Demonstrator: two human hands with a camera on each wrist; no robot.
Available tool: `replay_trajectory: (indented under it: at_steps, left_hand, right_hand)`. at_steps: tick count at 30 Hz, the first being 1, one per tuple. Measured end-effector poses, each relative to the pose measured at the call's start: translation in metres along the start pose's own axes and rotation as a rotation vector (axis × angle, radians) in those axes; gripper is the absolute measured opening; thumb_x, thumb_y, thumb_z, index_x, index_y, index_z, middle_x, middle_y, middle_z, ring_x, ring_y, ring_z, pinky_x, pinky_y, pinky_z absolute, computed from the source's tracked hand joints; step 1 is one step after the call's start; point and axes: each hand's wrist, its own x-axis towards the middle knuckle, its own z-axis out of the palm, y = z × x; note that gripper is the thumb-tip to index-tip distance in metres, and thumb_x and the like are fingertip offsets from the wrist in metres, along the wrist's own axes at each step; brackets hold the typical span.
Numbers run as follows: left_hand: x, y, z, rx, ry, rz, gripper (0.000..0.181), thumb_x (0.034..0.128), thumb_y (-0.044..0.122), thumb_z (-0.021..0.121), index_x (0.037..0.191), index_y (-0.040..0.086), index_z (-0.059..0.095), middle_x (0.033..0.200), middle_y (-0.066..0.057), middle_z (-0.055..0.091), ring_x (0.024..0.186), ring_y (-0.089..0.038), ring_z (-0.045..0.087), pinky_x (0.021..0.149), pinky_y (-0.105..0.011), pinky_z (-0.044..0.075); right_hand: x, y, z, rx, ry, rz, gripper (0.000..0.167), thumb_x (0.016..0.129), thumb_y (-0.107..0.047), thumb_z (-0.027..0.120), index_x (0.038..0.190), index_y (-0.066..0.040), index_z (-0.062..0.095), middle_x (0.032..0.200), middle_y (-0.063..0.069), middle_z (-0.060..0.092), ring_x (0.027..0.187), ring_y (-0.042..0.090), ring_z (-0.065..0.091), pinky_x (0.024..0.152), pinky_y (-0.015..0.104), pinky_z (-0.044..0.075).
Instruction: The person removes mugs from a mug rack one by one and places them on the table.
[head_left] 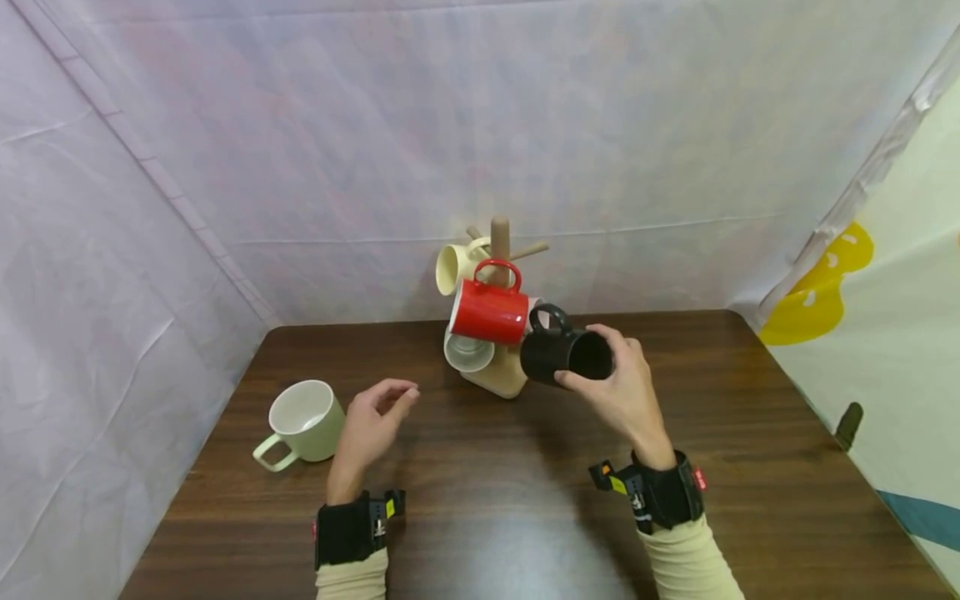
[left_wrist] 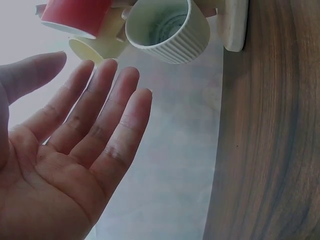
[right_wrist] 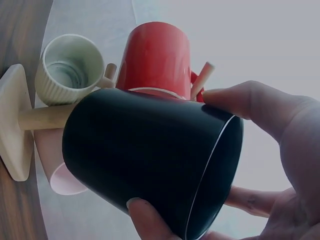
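My right hand holds a black mug on its side by the open end, thumb and fingers round the body. The mug's handle points up, and its base is close to a wooden mug tree; whether it touches a peg cannot be seen. On the tree hang a red mug, a pale yellow mug, a whitish ribbed mug and a pink mug. Holding nothing, my left hand hovers left of the tree, fingers loosely bent, palm bare in the left wrist view.
A light green mug stands upright on the brown wooden table, just left of my left hand, its handle toward the lower left. Behind the table's far edge hangs a pale cloth. Wooden pegs jut from the tree.
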Motion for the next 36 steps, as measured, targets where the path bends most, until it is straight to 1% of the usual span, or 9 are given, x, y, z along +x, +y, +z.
replay_trajectory:
  at_steps: [3,7,13,19,24,30,36]
  left_hand:
    - [0.0,0.001,0.001,0.006,0.006,-0.003,0.019,0.0966,0.019,0.066,0.109,0.005,0.071,0.102,-0.011,0.073,0.095,-0.023,0.069,0.082,-0.032,0.053]
    - [0.001,0.003,0.003,0.02,0.01,0.01,0.02,0.0966,0.018,0.066,0.11,0.005,0.071,0.103,-0.01,0.073,0.096,-0.023,0.068,0.084,-0.034,0.053]
    - [0.002,0.009,0.01,0.02,-0.004,0.044,0.018,0.0961,0.017,0.066,0.108,0.005,0.072,0.105,-0.009,0.073,0.098,-0.022,0.067,0.087,-0.035,0.052]
    - [0.002,0.011,0.016,0.033,0.011,0.059,0.017,0.0948,0.017,0.067,0.107,0.006,0.073,0.104,-0.008,0.073,0.099,-0.022,0.067,0.086,-0.037,0.051]
    - [0.002,0.012,0.018,0.019,-0.012,0.051,0.018,0.0952,0.016,0.067,0.108,0.005,0.072,0.106,-0.008,0.073,0.102,-0.022,0.066,0.089,-0.041,0.051]
    - [0.001,0.018,0.022,0.004,-0.037,0.062,0.018,0.0958,0.017,0.066,0.109,0.006,0.072,0.109,-0.008,0.072,0.105,-0.023,0.065,0.091,-0.049,0.051]
    - [0.001,0.025,0.032,-0.02,-0.075,0.063,0.018,0.0962,0.017,0.066,0.111,0.008,0.071,0.111,-0.007,0.072,0.107,-0.022,0.065,0.092,-0.047,0.05]
  right_hand:
    - [0.0,-0.001,-0.001,-0.004,-0.014,-0.002,0.072,0.074,-0.03,0.085,0.136,-0.013,0.053,0.119,0.02,0.051,0.102,0.031,0.049,0.083,0.047,0.043]
    - [-0.001,-0.002,-0.002,-0.014,-0.031,-0.007,0.072,0.073,-0.029,0.086,0.135,-0.012,0.054,0.119,0.019,0.051,0.103,0.032,0.05,0.084,0.048,0.043]
    - [-0.003,-0.005,-0.005,-0.039,-0.052,-0.026,0.072,0.072,-0.028,0.087,0.134,-0.012,0.055,0.119,0.02,0.052,0.104,0.033,0.051,0.086,0.049,0.043]
    - [-0.005,-0.006,-0.007,-0.051,-0.069,-0.044,0.071,0.072,-0.028,0.086,0.134,-0.01,0.055,0.12,0.021,0.052,0.104,0.034,0.051,0.085,0.05,0.044]
    - [-0.006,-0.007,-0.008,-0.065,-0.098,-0.048,0.071,0.072,-0.028,0.086,0.134,-0.01,0.054,0.116,0.02,0.053,0.103,0.033,0.051,0.083,0.048,0.044]
    - [-0.008,-0.009,-0.008,-0.071,-0.123,-0.07,0.07,0.07,-0.026,0.087,0.132,-0.012,0.056,0.111,0.017,0.054,0.099,0.03,0.051,0.08,0.043,0.044]
    - [-0.01,-0.01,-0.006,-0.078,-0.167,-0.083,0.069,0.07,-0.028,0.087,0.13,-0.015,0.057,0.109,0.015,0.053,0.095,0.027,0.051,0.076,0.04,0.047]
